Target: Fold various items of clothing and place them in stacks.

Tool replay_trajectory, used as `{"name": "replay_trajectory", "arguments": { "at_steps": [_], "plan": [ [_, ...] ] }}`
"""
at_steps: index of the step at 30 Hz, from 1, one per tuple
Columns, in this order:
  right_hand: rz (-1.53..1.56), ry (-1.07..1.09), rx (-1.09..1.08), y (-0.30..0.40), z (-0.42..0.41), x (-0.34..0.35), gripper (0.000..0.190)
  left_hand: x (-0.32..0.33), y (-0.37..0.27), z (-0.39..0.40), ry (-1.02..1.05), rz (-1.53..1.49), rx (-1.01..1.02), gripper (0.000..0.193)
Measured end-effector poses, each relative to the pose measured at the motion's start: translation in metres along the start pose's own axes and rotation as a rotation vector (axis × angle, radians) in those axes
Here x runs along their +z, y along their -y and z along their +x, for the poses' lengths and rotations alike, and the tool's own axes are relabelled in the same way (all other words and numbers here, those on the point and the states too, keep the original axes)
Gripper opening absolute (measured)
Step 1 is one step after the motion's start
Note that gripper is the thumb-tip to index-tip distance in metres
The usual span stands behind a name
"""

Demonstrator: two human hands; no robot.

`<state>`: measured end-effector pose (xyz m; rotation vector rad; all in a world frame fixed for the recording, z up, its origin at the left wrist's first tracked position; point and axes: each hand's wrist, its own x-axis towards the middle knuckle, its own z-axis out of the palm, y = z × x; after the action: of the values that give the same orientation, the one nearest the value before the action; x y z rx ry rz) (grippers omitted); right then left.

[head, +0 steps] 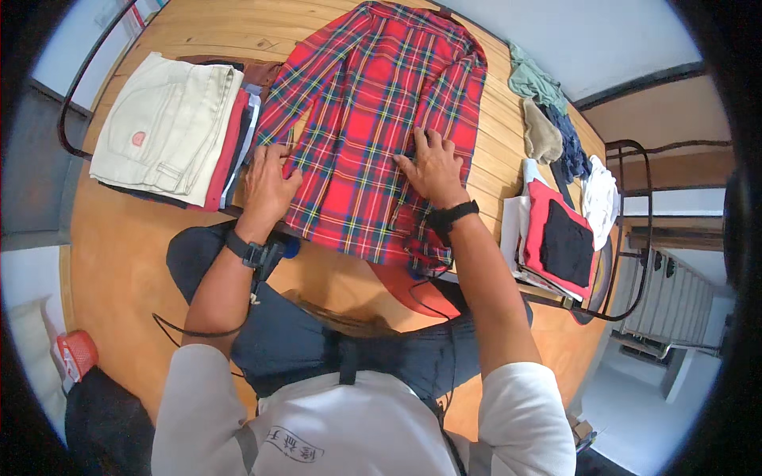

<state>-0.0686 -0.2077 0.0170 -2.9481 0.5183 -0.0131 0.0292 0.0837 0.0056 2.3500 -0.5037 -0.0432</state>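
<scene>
A red plaid button-up shirt (372,137) lies spread on a slatted wooden surface, its collar at the far end and its back facing up. My left hand (268,181) is at the shirt's left edge, by the end of the left sleeve; its thumb is apart from the fingers and touches the cloth. On the right side of the shirt rests my right hand (436,166), fingers spread over the right sleeve, which is laid down along the body. The right cuff (428,256) lies bunched near the bottom hem. Neither hand appears to grip the fabric.
Left of the shirt is a stack of folded clothes topped by cream trousers (169,131). To the right stands another folded pile with a black garment (565,241) on top. Loose clothes (542,131) lie behind it. A dark metal rail (640,238) edges the slatted surface (494,154).
</scene>
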Motion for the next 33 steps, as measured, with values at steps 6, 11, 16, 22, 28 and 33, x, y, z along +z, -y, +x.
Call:
{"name": "replay_trajectory", "arguments": {
  "at_steps": [6, 11, 16, 22, 28, 33],
  "plan": [
    [-0.113, -0.124, 0.013, -0.019, -0.011, 0.019, 0.067, 0.021, 0.012, -0.002, 0.049, -0.113, 0.025, 0.041],
    [-0.086, -0.09, 0.021, -0.039, -0.016, 0.012, 0.067, 0.033, -0.004, -0.01, 0.12, -0.241, 0.03, 0.039],
    [-0.117, -0.004, 0.044, -0.034, -0.012, -0.003, 0.07, 0.026, -0.002, -0.007, 0.182, -0.282, 0.032, 0.039],
    [-0.088, 0.11, -0.178, 0.051, 0.007, -0.053, 0.053, 0.02, 0.003, -0.006, 0.168, -0.373, -0.117, 0.044],
    [0.635, 0.143, -0.267, 0.161, 0.037, -0.038, 0.032, 0.004, 0.005, 0.0, 0.13, -0.897, -0.572, 0.041],
    [1.091, 0.51, 0.177, 0.204, 0.066, -0.004, 0.048, -0.006, 0.027, -0.008, -0.161, -0.557, -0.128, 0.046]
  ]
}}
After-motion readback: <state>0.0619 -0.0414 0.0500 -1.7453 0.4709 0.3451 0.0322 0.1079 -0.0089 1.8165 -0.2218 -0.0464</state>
